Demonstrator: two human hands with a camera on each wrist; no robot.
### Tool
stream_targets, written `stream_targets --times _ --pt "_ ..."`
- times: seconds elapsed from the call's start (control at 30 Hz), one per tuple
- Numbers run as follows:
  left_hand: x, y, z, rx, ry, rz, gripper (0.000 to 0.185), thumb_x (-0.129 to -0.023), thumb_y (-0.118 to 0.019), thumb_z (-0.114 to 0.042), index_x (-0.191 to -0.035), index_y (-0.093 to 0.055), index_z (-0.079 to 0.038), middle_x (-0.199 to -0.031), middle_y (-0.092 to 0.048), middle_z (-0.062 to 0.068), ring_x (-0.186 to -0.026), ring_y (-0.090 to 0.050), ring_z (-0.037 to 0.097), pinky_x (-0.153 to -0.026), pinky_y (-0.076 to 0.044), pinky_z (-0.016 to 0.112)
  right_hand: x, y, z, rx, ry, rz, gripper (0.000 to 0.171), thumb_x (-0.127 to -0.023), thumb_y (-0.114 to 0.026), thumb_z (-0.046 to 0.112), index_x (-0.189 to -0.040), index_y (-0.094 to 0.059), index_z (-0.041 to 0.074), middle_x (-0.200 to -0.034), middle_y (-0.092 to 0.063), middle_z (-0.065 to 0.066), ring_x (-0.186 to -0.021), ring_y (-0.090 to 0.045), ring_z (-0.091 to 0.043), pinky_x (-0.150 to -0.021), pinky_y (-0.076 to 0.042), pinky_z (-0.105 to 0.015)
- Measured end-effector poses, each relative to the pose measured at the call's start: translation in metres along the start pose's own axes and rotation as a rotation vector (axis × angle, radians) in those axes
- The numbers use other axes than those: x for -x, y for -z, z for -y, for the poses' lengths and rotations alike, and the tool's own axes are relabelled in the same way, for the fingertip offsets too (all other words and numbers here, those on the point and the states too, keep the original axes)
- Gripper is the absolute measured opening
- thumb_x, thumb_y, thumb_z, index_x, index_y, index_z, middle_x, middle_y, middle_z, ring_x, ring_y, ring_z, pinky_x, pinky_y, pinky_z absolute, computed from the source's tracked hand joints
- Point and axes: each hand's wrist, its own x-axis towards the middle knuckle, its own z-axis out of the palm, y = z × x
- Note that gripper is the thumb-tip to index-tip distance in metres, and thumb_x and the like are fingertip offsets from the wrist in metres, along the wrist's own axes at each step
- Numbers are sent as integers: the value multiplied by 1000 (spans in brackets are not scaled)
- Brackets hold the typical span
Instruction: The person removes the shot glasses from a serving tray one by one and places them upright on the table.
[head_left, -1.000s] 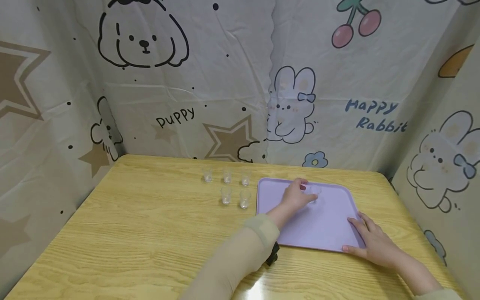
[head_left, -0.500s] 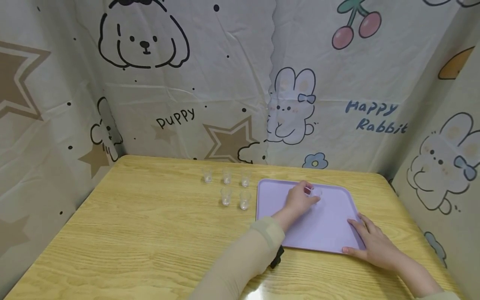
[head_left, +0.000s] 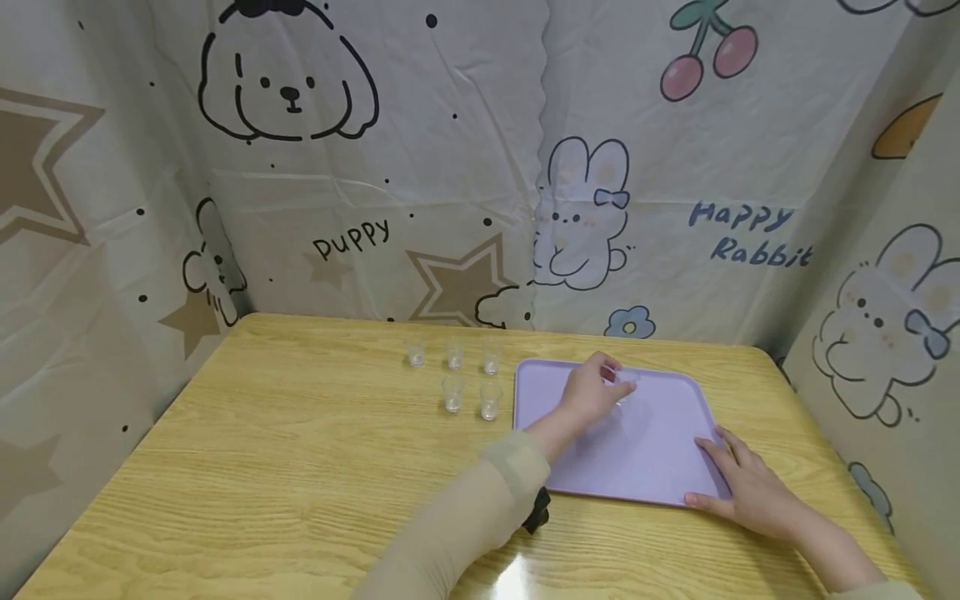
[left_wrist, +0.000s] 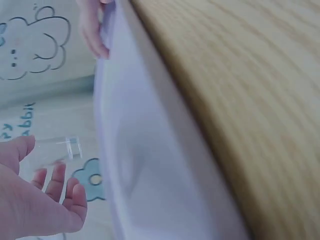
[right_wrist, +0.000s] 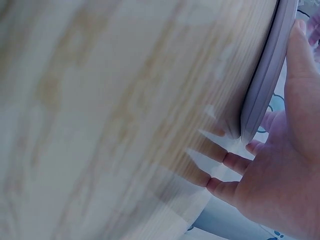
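Observation:
My left hand (head_left: 592,390) is over the far part of a lilac tray (head_left: 652,454). Between thumb and fingers it pinches a small clear cup (left_wrist: 60,148), which looks raised off the tray in the left wrist view. Its outline is faint in the head view. At the tray's near right corner is my right hand (head_left: 757,487), thumb along the front edge and index finger reaching over the right rim. In the right wrist view the other fingers extend straight, their tips touching the table. Left of the tray, several matching clear cups (head_left: 452,394) stand upright in two rows.
The wooden table (head_left: 300,467) carries the tray at its right side. Patterned cloth (head_left: 450,167) hangs behind the table and at both sides. A black strap-like object (head_left: 537,510) shows under my left sleeve.
My left hand shifted slightly right with the cup, then came back left and a little up. My right hand and the tray stayed in place, as did the cups on the table.

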Motion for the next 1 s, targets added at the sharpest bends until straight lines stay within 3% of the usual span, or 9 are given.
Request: stream_targets --times 0.23,0.5,0.73,1.0 --pt "12 33 -13 11 -50 20 32 -84 -72 -31 -110 -58 -16 -93 -59 -5 -84 -54 10 -70 -46 23 0 2 3 -18 -5 10 88 -76 -71 52 -137 -39 -4 -142 -21 -37 -119 -29 -63 -85 -32 -74" --pt "27 70 -28 -17 -149 39 33 -85 -69 -33 -112 -59 -18 -94 -59 -9 -99 -52 14 -82 -45 26 0 1 0 -12 -1 10 90 -75 -71 52 -137 -39 -4 -142 -21 -37 -119 -30 -63 -86 -33 -73" --pt "46 108 -40 -22 -190 36 34 -87 -67 -35 -115 -56 -19 -99 -60 -6 -102 -52 14 -82 -46 28 0 1 0 -19 -9 20 90 -76 -71 52 -138 -38 -4 -143 -20 -37 -120 -28 -63 -86 -31 -74" --pt "66 151 -35 -22 -261 -27 37 -87 -67 -36 -117 -55 -18 -105 -58 -3 -103 -52 18 -87 -45 33 0 2 2 -30 -12 30 90 -76 -71 52 -138 -38 -5 -143 -19 -37 -120 -27 -62 -87 -30 -74"
